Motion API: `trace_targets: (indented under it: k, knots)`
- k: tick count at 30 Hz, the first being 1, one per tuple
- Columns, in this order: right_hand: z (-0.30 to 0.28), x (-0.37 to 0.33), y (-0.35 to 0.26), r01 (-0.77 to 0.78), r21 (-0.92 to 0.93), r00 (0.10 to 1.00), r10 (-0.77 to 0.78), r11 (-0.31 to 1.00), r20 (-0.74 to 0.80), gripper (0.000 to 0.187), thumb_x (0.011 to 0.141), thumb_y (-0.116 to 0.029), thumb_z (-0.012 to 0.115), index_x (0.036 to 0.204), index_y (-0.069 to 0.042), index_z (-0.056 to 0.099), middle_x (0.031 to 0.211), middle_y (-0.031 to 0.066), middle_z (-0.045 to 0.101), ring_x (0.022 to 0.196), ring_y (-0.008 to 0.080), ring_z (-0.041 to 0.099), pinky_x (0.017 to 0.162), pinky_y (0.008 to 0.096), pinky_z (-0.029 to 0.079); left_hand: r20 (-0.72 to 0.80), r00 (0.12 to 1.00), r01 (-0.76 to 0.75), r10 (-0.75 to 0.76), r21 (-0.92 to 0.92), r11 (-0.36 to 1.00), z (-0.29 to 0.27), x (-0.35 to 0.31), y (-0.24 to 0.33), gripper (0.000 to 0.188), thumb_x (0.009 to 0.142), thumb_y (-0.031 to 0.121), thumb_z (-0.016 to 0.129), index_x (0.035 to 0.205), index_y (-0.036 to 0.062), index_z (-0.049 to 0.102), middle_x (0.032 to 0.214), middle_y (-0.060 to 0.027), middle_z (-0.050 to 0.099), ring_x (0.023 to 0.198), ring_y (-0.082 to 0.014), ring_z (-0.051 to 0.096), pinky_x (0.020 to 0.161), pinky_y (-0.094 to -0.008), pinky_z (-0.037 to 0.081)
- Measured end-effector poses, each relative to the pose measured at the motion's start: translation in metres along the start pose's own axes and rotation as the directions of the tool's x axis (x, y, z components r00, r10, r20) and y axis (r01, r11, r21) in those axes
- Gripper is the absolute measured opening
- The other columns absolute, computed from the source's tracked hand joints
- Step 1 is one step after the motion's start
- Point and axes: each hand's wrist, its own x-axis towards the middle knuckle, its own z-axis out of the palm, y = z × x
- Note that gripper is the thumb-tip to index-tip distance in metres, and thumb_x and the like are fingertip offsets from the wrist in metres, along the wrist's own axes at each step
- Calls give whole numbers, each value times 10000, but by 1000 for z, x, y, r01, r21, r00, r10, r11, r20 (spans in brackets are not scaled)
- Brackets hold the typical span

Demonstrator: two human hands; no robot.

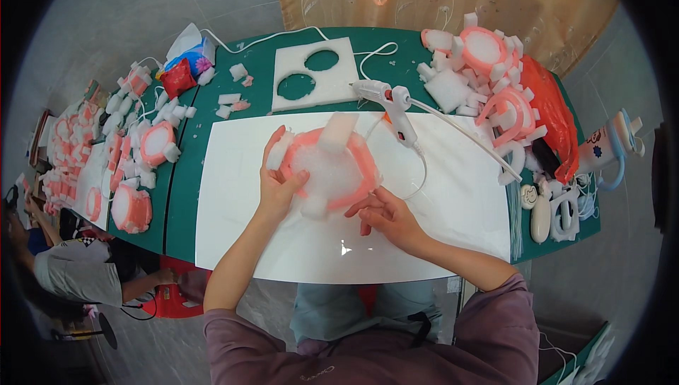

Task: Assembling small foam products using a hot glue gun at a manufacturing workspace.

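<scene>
A round foam piece, white in the middle with a pink foam rim and white foam blocks on it, is held up above a white board. My left hand grips its left side, thumb over the front. At its lower right edge, the fingertips of my right hand are closed on the rim, with the other fingers curled below. Just beyond the piece lies a white hot glue gun, a glue stick sticking out of its back end.
A white foam sheet with two round holes lies behind the board. Pink-and-white foam pieces pile up at the right and left. A red plastic bag and a cup are at the right. Another person sits at left.
</scene>
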Motion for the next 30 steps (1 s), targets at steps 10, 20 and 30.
trace_targets:
  k: [10,20,30]
  knots:
    - [-5,1,5,-28,-100,999,31,995,30,179,884,-193,496,996,-53,484,711,37,565,655,97,533,592,214,381,135,987,44,-87,296,954,-7,-9,8,721,600,14,760,1240,28,430,1143,-109,519,1008,-187,535,858,-314,451]
    - [-7,3,5,27,-101,999,-30,995,-29,165,829,-102,560,963,-25,501,740,49,571,689,128,556,637,266,453,445,782,-589,436,300,750,-9,-4,-3,576,626,49,742,1145,40,493,923,-121,604,791,-208,589,677,-301,485]
    - [-28,14,-3,501,-311,865,-450,808,223,416,744,-54,627,1146,-48,518,1093,89,577,948,173,558,799,279,440,666,581,-789,469,318,526,15,-15,38,277,707,340,673,917,188,578,886,-122,650,645,-221,595,489,-270,428]
